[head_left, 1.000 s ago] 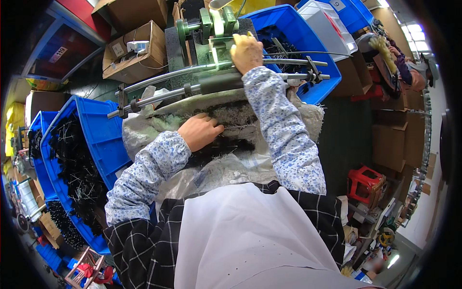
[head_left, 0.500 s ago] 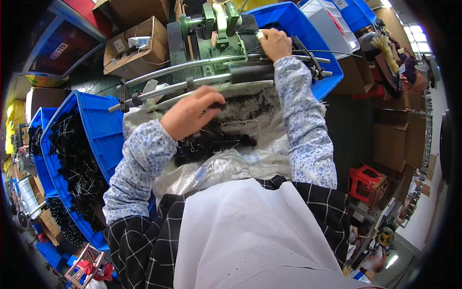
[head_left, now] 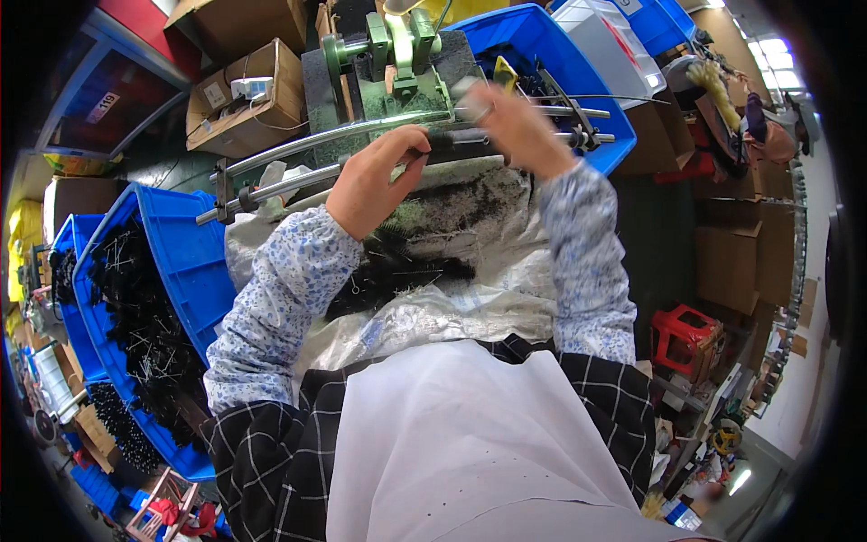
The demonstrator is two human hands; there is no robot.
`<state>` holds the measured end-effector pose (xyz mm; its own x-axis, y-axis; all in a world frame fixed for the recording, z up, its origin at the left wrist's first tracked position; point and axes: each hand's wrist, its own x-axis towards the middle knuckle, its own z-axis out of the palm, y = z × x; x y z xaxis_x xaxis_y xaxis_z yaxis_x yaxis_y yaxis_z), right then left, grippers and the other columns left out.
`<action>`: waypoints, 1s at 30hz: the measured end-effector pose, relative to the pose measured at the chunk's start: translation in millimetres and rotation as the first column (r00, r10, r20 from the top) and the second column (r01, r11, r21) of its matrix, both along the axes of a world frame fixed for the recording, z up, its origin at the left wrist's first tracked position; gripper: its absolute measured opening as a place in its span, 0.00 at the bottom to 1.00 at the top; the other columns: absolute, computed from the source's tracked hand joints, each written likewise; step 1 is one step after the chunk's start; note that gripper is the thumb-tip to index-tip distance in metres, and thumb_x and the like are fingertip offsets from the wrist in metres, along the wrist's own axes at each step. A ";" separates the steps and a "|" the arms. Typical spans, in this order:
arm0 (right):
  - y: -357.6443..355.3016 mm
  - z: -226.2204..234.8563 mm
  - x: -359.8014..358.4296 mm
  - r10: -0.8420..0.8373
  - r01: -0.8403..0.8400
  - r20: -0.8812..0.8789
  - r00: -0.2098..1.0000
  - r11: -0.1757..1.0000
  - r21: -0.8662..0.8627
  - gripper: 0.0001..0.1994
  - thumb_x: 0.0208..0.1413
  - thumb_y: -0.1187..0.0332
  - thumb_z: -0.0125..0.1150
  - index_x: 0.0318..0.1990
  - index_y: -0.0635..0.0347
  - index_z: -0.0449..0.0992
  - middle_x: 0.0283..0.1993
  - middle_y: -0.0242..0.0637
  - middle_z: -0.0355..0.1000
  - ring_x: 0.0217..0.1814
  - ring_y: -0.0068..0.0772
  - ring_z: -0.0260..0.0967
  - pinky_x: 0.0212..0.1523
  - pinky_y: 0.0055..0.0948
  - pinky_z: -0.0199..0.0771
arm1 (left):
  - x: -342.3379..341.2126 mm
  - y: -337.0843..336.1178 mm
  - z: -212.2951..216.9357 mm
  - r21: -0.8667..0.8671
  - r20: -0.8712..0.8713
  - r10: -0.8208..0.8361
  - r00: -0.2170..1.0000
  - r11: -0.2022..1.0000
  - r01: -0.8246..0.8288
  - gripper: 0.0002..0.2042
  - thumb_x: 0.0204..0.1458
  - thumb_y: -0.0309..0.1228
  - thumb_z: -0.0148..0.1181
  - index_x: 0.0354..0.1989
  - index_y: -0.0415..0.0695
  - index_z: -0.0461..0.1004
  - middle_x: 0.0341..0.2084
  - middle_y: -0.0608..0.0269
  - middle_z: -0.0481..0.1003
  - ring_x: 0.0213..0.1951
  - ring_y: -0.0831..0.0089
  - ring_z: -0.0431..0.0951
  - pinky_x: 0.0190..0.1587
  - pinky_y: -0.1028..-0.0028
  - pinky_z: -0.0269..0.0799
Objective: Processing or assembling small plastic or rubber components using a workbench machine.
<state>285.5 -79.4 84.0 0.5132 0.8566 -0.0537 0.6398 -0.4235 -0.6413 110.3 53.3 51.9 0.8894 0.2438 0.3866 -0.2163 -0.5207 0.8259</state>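
The left hand [head_left: 375, 181] pinched one end of a black bristle brush [head_left: 452, 144] between thumb and fingertips. The right hand [head_left: 510, 126] closed on its far-right end, though blur hid that grip's detail. The brush lay with its long axis left to right between the hands, just near of the green machine [head_left: 397, 54] and over the bristle-strewn sack [head_left: 470, 271].
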 end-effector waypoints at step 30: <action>54.1 -84.5 62.8 -0.168 0.156 0.610 0.774 0.985 0.073 0.13 0.48 0.71 0.54 0.42 0.47 0.76 0.38 0.33 0.73 0.39 0.36 0.69 0.46 0.33 0.67 | -25.4 -9.9 -32.0 0.361 -0.550 -0.193 0.812 0.823 0.439 0.17 0.46 0.38 0.60 0.40 0.41 0.69 0.39 0.51 0.64 0.39 0.55 0.68 0.44 0.65 0.65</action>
<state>348.3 -25.3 -0.5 0.5636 0.7557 0.3336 0.8229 -0.5490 -0.1464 84.9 43.4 19.8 0.9779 -0.1777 -0.1105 -0.0881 -0.8285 0.5530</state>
